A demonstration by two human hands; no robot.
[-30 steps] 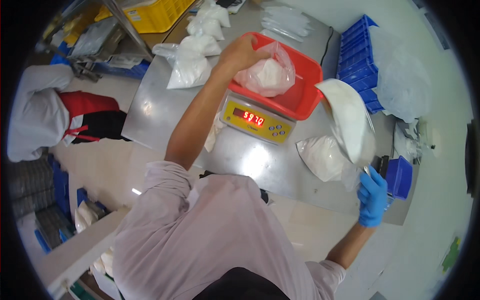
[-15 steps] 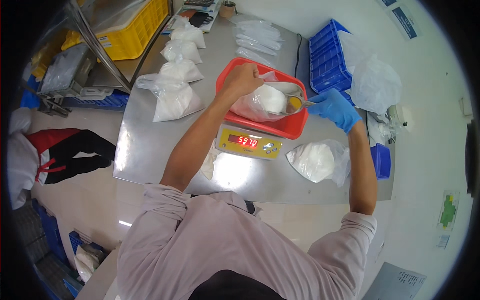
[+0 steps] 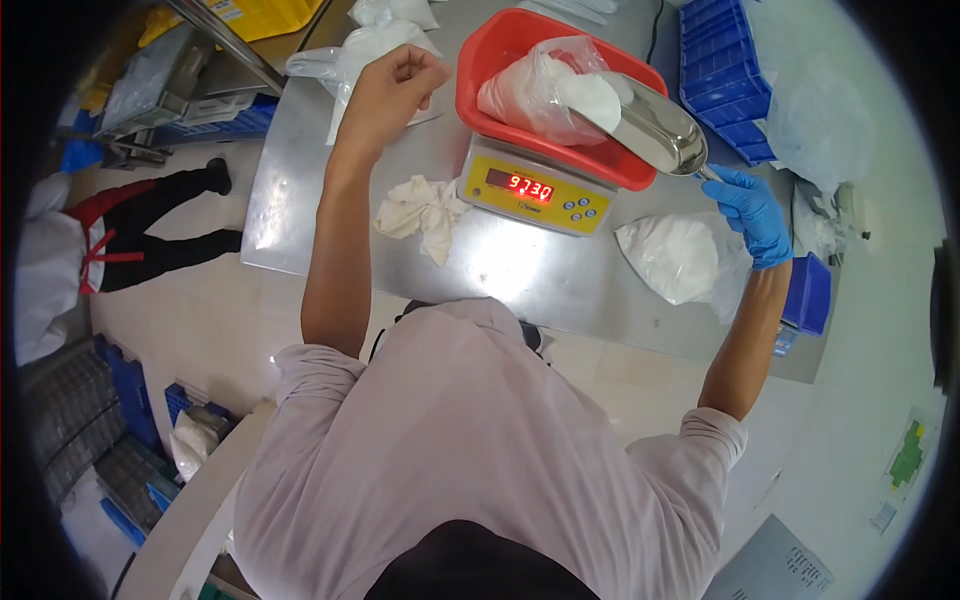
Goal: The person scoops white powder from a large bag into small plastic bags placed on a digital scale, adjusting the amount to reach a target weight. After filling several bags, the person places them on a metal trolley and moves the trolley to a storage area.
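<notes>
My right hand point(image 3: 752, 215), in a blue glove, grips the handle of a shiny metal scoop point(image 3: 660, 130). The scoop slants over the right side of a red plastic tray point(image 3: 470, 88), its mouth beside white powder at the opening of a clear plastic bag point(image 3: 530, 95) lying in the tray. Beneath the tray stands a yellow-fronted digital scale point(image 3: 530, 192) with lit red digits. My bare left hand point(image 3: 390, 100) hovers left of the tray with its fingers curled in, nothing visible in them. Below that hand lies a crumpled cream cloth point(image 3: 422, 215).
Bags of white powder point(image 3: 385, 50) line the table's left side; another bag point(image 3: 675, 258) sits near my right forearm. Blue crates point(image 3: 725, 75) stand at the back right, a small blue bin point(image 3: 806, 293) at the right edge. A person point(image 3: 85, 240) is at far left.
My left hand has let go of the bag and moved left. My right hand has drawn the scoop back to the right, out of the bag. The scale's digits differ, and the view has shifted.
</notes>
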